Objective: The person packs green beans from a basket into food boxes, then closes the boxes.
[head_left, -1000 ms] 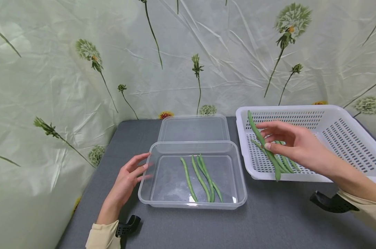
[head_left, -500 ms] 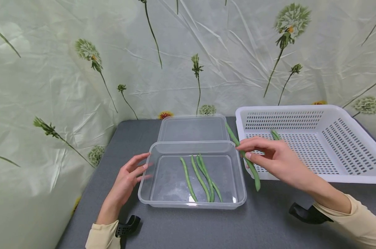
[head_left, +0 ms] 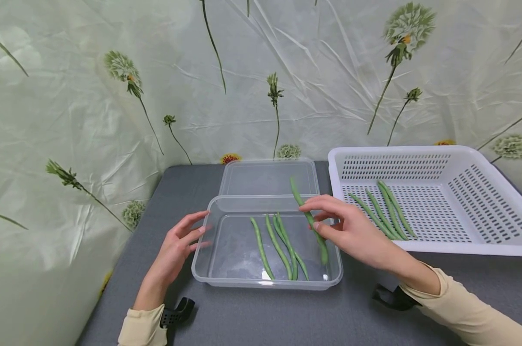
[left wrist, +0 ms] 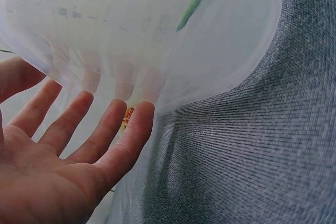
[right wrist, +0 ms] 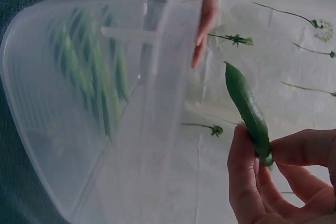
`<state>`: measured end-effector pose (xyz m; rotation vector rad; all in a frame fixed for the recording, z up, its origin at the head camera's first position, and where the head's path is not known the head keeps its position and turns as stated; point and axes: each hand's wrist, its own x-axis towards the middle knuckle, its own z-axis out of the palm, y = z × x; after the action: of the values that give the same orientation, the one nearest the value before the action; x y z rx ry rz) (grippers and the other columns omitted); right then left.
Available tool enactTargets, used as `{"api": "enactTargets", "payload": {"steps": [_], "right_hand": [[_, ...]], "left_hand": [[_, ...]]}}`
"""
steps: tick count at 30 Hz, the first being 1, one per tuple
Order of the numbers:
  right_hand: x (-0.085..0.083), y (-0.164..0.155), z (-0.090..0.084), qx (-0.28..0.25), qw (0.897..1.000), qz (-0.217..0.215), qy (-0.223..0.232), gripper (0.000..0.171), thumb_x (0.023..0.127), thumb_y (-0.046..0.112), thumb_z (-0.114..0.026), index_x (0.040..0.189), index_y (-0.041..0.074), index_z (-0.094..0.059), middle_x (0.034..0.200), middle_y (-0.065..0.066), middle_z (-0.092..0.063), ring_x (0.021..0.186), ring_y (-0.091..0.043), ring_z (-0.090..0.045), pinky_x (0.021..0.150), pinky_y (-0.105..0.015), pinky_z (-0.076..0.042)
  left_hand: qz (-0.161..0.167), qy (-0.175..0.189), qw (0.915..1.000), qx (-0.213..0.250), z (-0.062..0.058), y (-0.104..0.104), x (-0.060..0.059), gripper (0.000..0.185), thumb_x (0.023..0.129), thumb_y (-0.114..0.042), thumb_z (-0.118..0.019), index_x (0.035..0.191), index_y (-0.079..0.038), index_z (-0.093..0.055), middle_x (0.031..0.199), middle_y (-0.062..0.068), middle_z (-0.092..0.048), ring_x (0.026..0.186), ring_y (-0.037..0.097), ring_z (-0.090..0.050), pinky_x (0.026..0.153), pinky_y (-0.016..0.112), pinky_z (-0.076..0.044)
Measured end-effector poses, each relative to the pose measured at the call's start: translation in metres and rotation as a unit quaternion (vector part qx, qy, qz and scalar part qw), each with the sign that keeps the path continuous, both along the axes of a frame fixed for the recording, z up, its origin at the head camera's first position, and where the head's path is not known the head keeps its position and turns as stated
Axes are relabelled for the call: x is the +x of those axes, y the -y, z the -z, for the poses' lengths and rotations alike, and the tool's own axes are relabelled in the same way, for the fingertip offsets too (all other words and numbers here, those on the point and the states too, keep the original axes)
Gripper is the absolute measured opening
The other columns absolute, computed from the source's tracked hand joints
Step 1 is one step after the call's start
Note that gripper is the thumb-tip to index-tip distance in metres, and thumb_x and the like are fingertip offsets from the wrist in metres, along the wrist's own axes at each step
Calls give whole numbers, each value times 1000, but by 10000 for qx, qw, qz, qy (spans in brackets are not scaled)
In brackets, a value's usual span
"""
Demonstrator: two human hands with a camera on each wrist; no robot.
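The left hand lies with straight, slightly spread fingers against the left wall of the clear plastic container, palm toward it, wrist low on the grey worktop; it steadies the container without gripping. Inside the container, a few green beans lie lengthwise side by side, and its lid rests just behind it. Over the container's right half, the right hand pinches one green bean between thumb and fingertips, holding it near its middle, the bean tilted with its near end dipping toward the container floor. To do this well, I judge the bean should be lowered parallel to those already lying there and let go close above the floor. Right of the container stands the white perforated basket, with more beans in it.
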<state>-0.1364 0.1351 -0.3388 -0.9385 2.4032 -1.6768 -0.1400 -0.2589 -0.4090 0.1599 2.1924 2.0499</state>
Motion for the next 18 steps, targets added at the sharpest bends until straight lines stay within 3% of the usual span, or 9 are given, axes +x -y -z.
{"api": "enactTargets", "payload": {"steps": [8, 18], "right_hand": [[-2, 18, 13, 759, 9971, 77, -9, 44, 93, -1, -65, 130, 23, -61, 132, 5, -57, 94, -15, -63, 67, -30, -55], [-1, 33, 32, 1304, 9903, 73, -466, 43, 92, 0, -65, 133, 13, -59, 129, 0, -59, 89, -8, -61, 63, -24, -52]], "left_hand": [[11, 8, 10000, -6, 1, 1, 0, 47, 102, -20, -57, 145, -5, -44, 152, 11, -37, 132, 30, -47, 90, 44, -53], [-16, -1, 10000, -96, 0, 0, -1, 47, 102, -20, -57, 144, -6, -44, 152, 11, -37, 130, 27, -49, 90, 43, -54]]}}
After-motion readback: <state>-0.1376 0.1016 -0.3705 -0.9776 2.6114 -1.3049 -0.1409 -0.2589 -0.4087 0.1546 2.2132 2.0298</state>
